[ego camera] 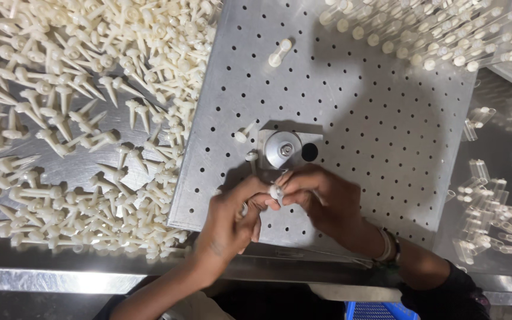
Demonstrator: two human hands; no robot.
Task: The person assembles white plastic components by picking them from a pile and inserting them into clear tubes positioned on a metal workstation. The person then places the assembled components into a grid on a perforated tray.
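1. Left hand [229, 222] and right hand [321, 198] meet at the near edge of the perforated metal plate [374, 118], fingertips touching.
2. Both pinch one small white plastic piece [276, 192] between them; right grip closed on it with thumb and fingers, left grip closed on its left end. Piece mostly covered by fingers, exact shape hard to tell.
3. Left hand seems to hold a second white bit near the palm; too hidden to confirm.
4. Just beyond the fingertips: round metal fixture [284, 149] on the plate, dark hole beside it. Two white pegs [245, 135] stand just left of it.
5. One loose white peg [280, 52] lies far up the plate.
6. Pile of white pointed pegs [66, 118] covers the counter [60, 278] to the left, cut off by top and left frame edges.
7. Clear plastic caps [499, 195] to the right, blurred. More white-tipped pieces [434, 35] top right, blurred and cut off.
8. Right wrist wears bangles [388, 246]; dark sleeve cut off at the bottom edge.
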